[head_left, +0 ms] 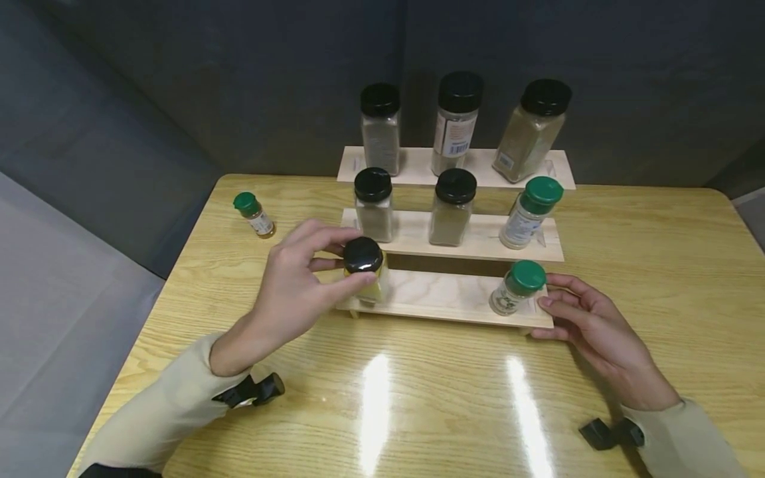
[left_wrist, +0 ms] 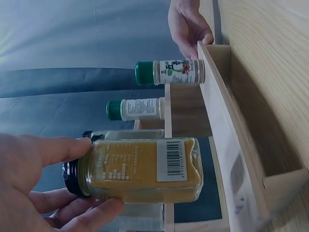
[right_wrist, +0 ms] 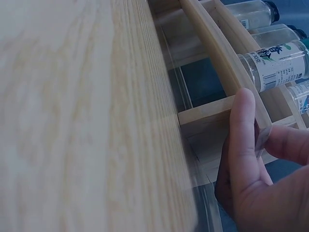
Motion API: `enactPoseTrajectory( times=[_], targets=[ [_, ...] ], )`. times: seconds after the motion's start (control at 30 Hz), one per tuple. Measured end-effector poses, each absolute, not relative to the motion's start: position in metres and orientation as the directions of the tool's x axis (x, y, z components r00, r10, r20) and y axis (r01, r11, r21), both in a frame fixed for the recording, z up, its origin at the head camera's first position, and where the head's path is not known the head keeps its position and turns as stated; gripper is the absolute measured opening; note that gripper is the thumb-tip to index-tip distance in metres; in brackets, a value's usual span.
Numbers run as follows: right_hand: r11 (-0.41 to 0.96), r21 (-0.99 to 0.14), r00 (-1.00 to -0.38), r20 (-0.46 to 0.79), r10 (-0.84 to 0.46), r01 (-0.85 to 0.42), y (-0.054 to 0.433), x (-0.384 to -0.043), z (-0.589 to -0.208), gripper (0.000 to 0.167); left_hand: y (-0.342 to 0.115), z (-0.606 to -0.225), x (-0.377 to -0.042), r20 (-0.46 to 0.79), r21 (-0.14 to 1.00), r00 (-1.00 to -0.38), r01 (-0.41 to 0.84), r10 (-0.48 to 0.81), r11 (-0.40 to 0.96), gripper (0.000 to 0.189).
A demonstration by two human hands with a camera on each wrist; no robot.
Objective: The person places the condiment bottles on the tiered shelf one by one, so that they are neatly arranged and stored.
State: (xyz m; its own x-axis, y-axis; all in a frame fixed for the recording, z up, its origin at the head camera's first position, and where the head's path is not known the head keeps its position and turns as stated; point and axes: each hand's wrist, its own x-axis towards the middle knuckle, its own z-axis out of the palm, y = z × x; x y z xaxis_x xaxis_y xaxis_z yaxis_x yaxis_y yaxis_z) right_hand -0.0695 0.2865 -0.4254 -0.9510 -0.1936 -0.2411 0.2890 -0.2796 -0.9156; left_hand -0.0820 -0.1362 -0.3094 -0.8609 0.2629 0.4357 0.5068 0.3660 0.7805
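Note:
My left hand (head_left: 299, 282) grips a square jar of yellow powder (left_wrist: 140, 166) by its black lid and neck. This jar is over the left end of the bottom tier of a wooden spice rack (head_left: 442, 292); in the left wrist view its base looks slightly apart from the board. My right hand (head_left: 597, 325) pinches the right end of that same tier, as the right wrist view shows at the board's corner (right_wrist: 263, 137). Close to those fingers, a green-capped shaker (head_left: 516, 289) stands on the bottom tier.
On the middle tier stand two black-lidded jars (head_left: 452, 209) and a green-capped shaker (head_left: 528, 212). Three taller black-lidded jars (head_left: 457, 123) occupy the top tier. A small green-capped bottle (head_left: 255, 214) is on the table to the left, and dark cloth (head_left: 299, 86) hangs behind.

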Motion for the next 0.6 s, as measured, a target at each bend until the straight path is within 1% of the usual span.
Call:
enactPoseTrajectory(
  times=[0.3, 0.6],
  targets=[
    [-0.274, -0.914, -0.949, -0.254, -0.185, 0.298, 0.287, -0.069, -0.426, 0.039, -0.119, -0.312, -0.084, 0.455, 0.779, -0.833, 0.543, 0.313, 0.312, 0.05],
    [-0.274, -0.918, -0.952, -0.242, -0.189, 0.288, 0.287, -0.069, -0.426, 0.039, -0.103, -0.314, -0.087, 0.462, 0.769, -0.813, 0.567, 0.354, 0.296, 0.051]
  ],
)
